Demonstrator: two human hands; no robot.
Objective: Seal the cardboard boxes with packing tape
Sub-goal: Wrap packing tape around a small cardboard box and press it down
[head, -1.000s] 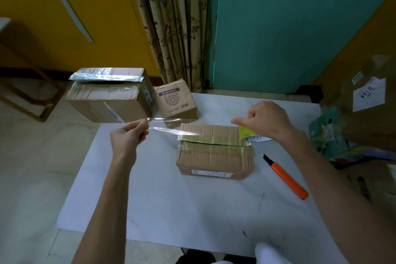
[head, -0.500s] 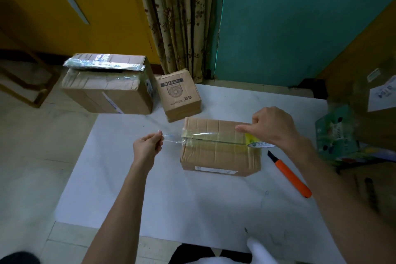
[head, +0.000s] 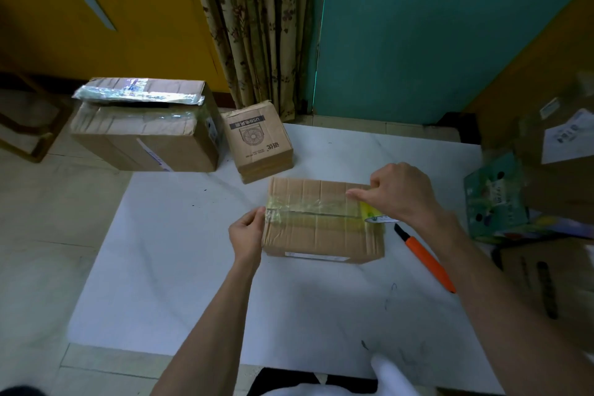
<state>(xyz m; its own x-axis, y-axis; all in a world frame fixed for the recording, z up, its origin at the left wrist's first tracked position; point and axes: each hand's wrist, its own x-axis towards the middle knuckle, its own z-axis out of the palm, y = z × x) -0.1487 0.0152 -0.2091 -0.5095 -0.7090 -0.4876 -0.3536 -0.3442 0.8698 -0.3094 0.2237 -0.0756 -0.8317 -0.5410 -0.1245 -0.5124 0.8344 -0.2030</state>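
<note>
A flat cardboard box (head: pixel 321 235) lies in the middle of the white table (head: pixel 193 283). A strip of clear packing tape (head: pixel 315 207) runs along its top seam. My left hand (head: pixel 247 231) pinches the strip's free end at the box's left edge. My right hand (head: pixel 401 194) grips the tape roll (head: pixel 373 214) at the box's right end, its index finger lying along the tape. Most of the roll is hidden under that hand.
An orange utility knife (head: pixel 424 259) lies right of the box. A small printed carton (head: pixel 260 141) and a large taped box (head: pixel 144 128) stand at the table's far left corner. Green packaging (head: pixel 495 199) and more cardboard boxes (head: pixel 562 151) crowd the right side.
My left hand has moved right and down, bringing the stretched tape end from the air to the box's left edge. The tape now lies along the seam. My right hand stays at the right end.
</note>
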